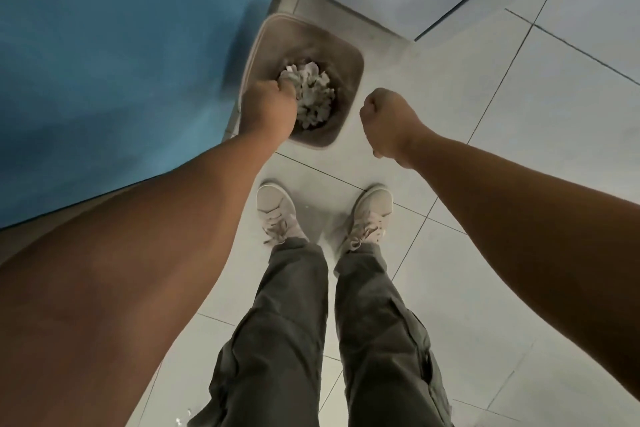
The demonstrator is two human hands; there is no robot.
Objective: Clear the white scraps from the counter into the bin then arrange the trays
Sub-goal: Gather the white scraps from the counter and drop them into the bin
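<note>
While the left grip [268, 107] clutches white scraps [289, 74] over the upward-opening bin [346, 69], the right grip [381, 121] is fisted.

Illumination was dim, flat and cool — no glare noted. Soft shadows lay on the floor tiles [571, 97] beside the shoes [275, 208]. Slight blur softened the left hand [268, 106] and white scraps [313, 94]; wide-angle distortion stretched the frame edges.

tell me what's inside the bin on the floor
A heap of white scraps lies in the bin. The left hand reaches over the near rim and covers part of the heap. The bin's floor under the scraps is hidden.
</note>
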